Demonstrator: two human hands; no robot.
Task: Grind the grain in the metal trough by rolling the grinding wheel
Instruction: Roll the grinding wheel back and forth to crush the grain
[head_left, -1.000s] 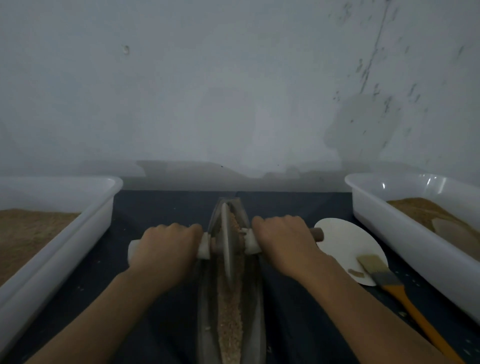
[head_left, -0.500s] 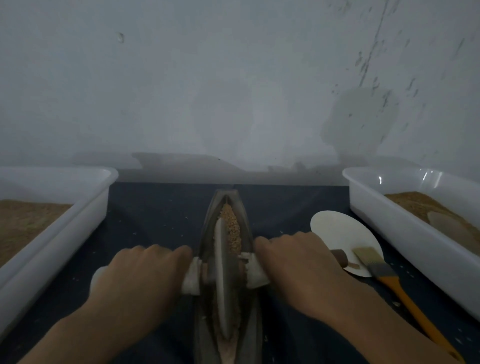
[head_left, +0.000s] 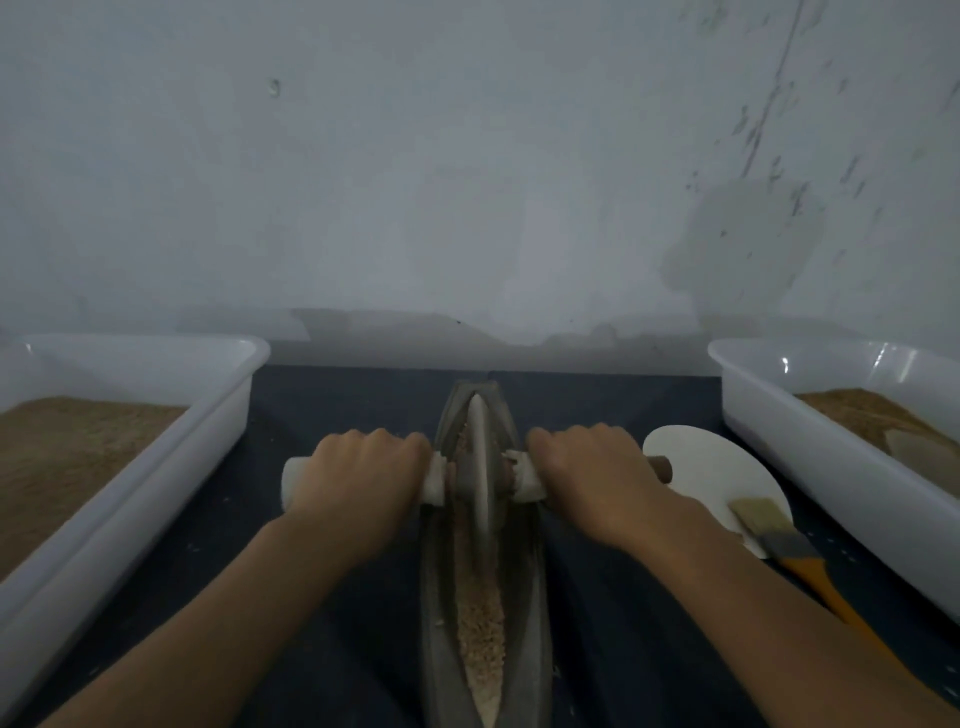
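Both hands grip the axle, left hand, right hand; grinding wheel probably near metal trough far end, long axis toward person.

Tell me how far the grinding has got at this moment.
Done: the grain in the near half of the metal trough looks crushed, though still coarse. In hand: the left hand and right hand grip the axle, with the grinding wheel toward the far end. Left: more passes, probably; fineness is hard to judge.
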